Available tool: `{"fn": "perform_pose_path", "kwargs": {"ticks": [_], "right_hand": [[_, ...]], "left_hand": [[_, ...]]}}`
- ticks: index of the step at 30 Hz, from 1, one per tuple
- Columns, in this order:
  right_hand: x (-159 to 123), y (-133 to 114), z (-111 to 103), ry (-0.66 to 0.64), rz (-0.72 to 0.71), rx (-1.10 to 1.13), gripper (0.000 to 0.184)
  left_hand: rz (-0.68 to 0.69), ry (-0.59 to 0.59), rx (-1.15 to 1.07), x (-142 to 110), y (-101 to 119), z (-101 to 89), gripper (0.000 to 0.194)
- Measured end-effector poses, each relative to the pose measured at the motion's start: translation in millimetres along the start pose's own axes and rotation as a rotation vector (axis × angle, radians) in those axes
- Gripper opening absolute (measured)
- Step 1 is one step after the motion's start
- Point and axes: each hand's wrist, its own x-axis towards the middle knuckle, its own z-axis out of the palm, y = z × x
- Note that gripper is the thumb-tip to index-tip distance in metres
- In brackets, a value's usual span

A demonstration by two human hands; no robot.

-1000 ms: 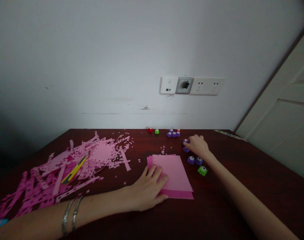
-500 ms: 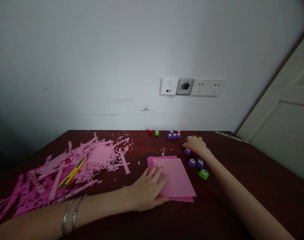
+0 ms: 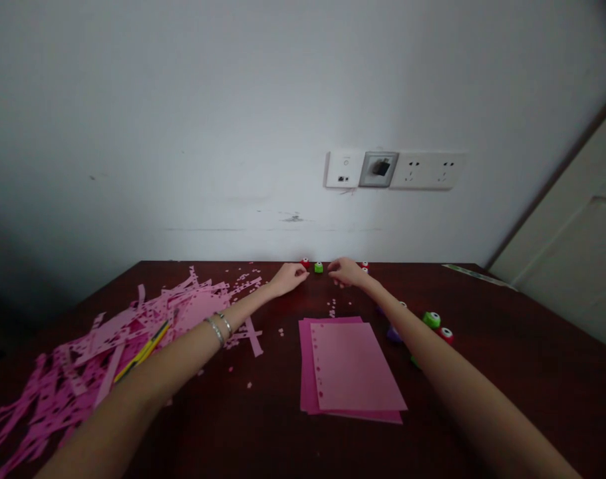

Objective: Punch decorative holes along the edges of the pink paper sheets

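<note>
At the far edge of the table, my left hand (image 3: 289, 279) reaches beside a red craft punch (image 3: 305, 263) and a green craft punch (image 3: 318, 267). Its fingers are bent and slightly apart, with nothing seen between them. My right hand (image 3: 347, 273) is on the other side of the green punch, fingers curved and apart, holding nothing visible. Just behind it are red punches (image 3: 365, 266). Two stacked pink sheets (image 3: 357, 366) lie in front of me; the lighter top one has a row of punched holes down its left edge.
Pink paper scraps (image 3: 58, 379) with holes pile up at the left, a yellow cutter (image 3: 142, 351) on them. Partly behind my right forearm sit a green punch (image 3: 431, 320), a red punch (image 3: 446, 334) and purple punches (image 3: 394, 334). Wall sockets (image 3: 427, 171) are above the table.
My left hand has left the pink sheets and moved to the far edge. My right hand has moved left from the nearer punches. A green and a red punch now show right of my forearm.
</note>
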Motion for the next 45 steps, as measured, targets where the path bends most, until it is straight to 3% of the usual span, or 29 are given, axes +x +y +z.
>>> {"fn": "perform_pose_path", "kwargs": {"ticks": [4,11,17,28,36,45], "right_hand": [[23,1,13,0.067,-0.009,-0.035,0.032],[45,4,23,0.012,-0.085,-0.059,0.030],[53,12,24,-0.005,-0.114,-0.055,0.024],[51,17,29,0.080,-0.241,-0.154,0.013],[30,14,22,0.113,-0.358,-0.194,0.018],[-42,17,7,0.070,-0.589,-0.122,0.016]], "left_hand": [[-0.011,-0.023,0.014,26,-21,12.4,0.020],[0.060,-0.118,0.096,50,-27,19.4,0.024],[0.090,-0.193,0.017,57,-29,20.5,0.026],[0.042,-0.155,0.021,56,-32,26.3,0.022],[0.064,-0.173,-0.018,50,-21,17.5,0.023],[0.109,-0.212,-0.089,-4,30,6.6,0.028]]}}
